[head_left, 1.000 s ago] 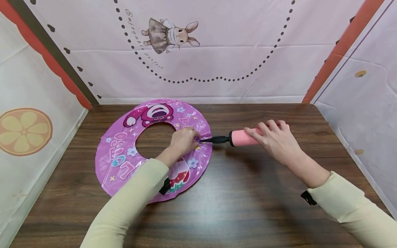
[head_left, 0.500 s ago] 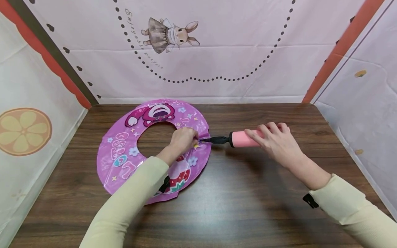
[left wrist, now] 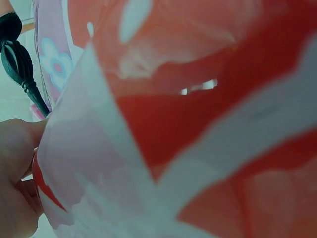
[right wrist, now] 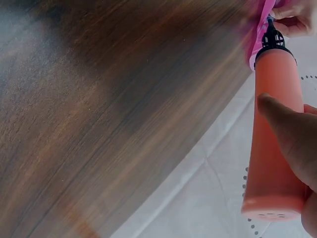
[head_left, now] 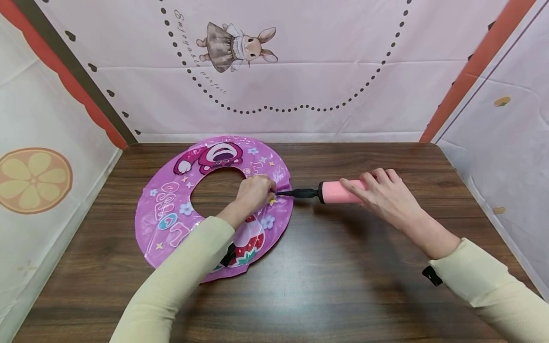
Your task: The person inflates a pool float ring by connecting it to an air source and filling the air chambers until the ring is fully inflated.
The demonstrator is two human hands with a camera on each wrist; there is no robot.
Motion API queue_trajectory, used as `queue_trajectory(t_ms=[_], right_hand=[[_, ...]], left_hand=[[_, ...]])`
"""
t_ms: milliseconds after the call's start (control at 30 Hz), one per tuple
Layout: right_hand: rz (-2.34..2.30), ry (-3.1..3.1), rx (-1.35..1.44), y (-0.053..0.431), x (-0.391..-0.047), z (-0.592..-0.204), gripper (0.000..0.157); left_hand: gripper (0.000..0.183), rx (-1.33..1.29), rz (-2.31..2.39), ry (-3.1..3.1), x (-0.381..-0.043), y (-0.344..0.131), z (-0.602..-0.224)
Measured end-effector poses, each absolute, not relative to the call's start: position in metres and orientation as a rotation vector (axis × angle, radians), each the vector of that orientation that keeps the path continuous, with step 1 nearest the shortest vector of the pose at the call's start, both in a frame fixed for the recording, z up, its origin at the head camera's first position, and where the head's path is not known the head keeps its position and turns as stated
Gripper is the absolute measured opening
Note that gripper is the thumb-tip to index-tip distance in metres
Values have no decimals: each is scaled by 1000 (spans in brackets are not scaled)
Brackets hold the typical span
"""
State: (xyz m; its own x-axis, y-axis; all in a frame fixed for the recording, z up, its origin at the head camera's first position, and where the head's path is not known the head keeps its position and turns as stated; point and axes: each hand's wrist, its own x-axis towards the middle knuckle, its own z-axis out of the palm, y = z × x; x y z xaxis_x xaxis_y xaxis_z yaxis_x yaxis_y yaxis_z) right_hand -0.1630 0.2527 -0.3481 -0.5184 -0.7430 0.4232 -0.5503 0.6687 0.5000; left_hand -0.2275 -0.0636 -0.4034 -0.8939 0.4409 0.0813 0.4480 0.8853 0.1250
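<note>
A purple swim ring [head_left: 158,238] with a printed bear, flowers and a strawberry lies on the table, partly filled and creased at its right side. My left hand [head_left: 256,193] pinches the ring's valve there, the valve itself hidden by the fingers. The black nozzle of a pink hand pump [head_left: 339,192] points left and meets the valve at those fingertips. Around the pump's pink barrel my right hand [head_left: 388,197] is curled, thumb on the near side. In the right wrist view the pump barrel [right wrist: 278,134] shows its full length, handle pushed in.
The dark wooden table [head_left: 343,286] ends at a pale pink printed curtain [head_left: 321,85] behind. White printed cloth also hangs at both sides. A black strap [head_left: 432,275] sits at the right cuff, and another [head_left: 228,256] under the left sleeve.
The swim ring has shifted slightly right and turned a little under the left hand. The right hand and pump have barely moved; both hands keep their holds.
</note>
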Motion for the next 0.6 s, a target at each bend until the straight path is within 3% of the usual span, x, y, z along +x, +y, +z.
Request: queue_trajectory(t_ms=[600], right_hand=[[-362,-2409,1038,247,-167,-341,69]], left_hand=[[8,-760,-173,-2883,-224,-64,-405]])
